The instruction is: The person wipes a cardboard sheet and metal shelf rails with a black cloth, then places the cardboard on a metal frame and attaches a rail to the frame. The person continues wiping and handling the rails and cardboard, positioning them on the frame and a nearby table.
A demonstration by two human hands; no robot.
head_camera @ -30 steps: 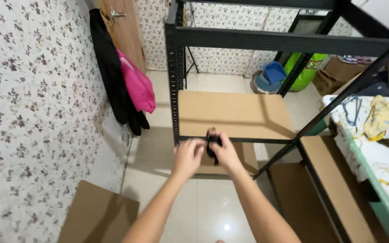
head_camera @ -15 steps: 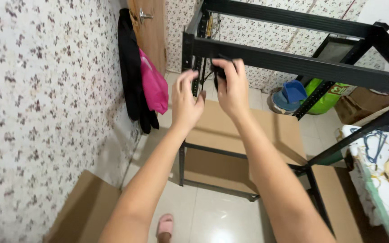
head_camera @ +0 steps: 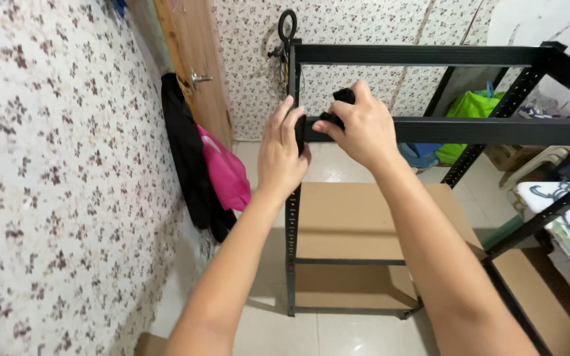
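A black metal shelf frame [head_camera: 483, 130] stands ahead of me, with brown boards [head_camera: 357, 217] on its lower levels. My left hand [head_camera: 284, 153] grips the front left upright post [head_camera: 291, 250] where the upper crossbeam meets it. My right hand [head_camera: 357, 125] lies over the same joint and is closed on a small black object [head_camera: 344, 96] that sticks out above the fingers. What that object is cannot be made out.
A floral-papered wall [head_camera: 54, 171] runs close on the left. A wooden door [head_camera: 196, 72] has a black garment [head_camera: 183, 165] and a pink bag [head_camera: 224, 173] hanging by it. Green bags [head_camera: 476, 105] and boxes lie behind the frame, and clothes [head_camera: 569, 211] at right.
Both hands rose from the low shelf board to the upper front crossbeam at the left post. My view tilted up, and the hands now clasp that corner joint.
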